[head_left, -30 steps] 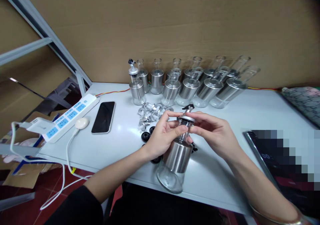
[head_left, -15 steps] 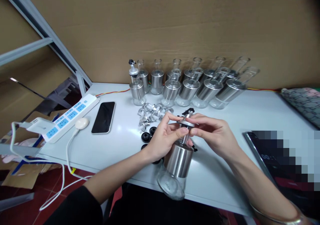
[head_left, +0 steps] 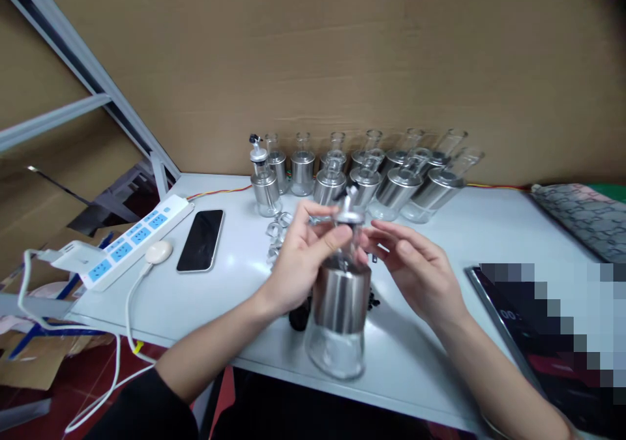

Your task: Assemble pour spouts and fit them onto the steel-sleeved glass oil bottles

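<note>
My left hand (head_left: 298, 264) grips the neck of a glass bottle with a steel sleeve (head_left: 340, 303) and holds it upright over the table's front part. A steel pourer cap (head_left: 348, 214) sits on the bottle's top. My right hand (head_left: 415, 267) is just right of the neck, off the bottle, with its fingers spread apart. Loose steel rings (head_left: 276, 228) and black stoppers (head_left: 298, 319) lie on the table behind and under my left hand, partly hidden.
Several capless bottles (head_left: 391, 179) stand in rows at the cardboard wall, and one capped bottle (head_left: 261, 179) at their left. A phone (head_left: 201, 239), a white puck (head_left: 157, 252) and a power strip (head_left: 132, 238) lie left. A dark tablet (head_left: 548, 336) lies right.
The bottle has been tipped from leaning to upright and lifted a little. My right hand has let go of the cap and opened. The view has shifted slightly.
</note>
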Available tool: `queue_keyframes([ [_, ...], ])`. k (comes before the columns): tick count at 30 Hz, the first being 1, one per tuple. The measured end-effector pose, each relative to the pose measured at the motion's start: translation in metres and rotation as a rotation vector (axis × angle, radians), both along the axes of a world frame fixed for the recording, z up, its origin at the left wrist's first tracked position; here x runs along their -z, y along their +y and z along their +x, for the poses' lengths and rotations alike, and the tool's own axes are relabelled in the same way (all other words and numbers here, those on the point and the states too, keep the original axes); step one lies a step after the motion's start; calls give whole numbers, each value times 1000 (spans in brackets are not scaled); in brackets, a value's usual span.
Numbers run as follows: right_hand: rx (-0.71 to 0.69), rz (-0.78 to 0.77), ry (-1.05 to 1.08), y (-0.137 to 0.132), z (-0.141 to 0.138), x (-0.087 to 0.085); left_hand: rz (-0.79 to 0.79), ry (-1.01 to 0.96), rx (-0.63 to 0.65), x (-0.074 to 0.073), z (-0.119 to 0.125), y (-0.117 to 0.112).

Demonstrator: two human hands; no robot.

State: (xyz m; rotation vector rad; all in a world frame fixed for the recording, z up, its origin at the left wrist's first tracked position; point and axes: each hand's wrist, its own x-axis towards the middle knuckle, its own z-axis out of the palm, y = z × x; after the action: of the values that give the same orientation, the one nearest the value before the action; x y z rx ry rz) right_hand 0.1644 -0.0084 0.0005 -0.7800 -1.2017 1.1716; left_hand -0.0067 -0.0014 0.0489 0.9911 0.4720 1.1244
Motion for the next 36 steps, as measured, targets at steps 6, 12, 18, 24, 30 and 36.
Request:
queue_keyframes([
  [6, 243, 83, -90, 2, 1, 3, 590, 249, -569, -31, -12, 53],
  [12, 316, 138, -261, -2, -5, 0, 812, 431, -863, 0, -12, 110],
  [18, 273, 154, -298, -4, -6, -5, 767, 509, -830, 29, -16, 136],
  [24, 265, 174, -315, -6, -7, -3, 721, 589, -761, 50, -18, 148],
  [30, 262, 174, -306, -7, -7, -4, 676, 610, -737, 56, -23, 149],
  [36, 274, 135, -345, -6, -7, -4, 701, 754, -600, 52, -44, 116],
])
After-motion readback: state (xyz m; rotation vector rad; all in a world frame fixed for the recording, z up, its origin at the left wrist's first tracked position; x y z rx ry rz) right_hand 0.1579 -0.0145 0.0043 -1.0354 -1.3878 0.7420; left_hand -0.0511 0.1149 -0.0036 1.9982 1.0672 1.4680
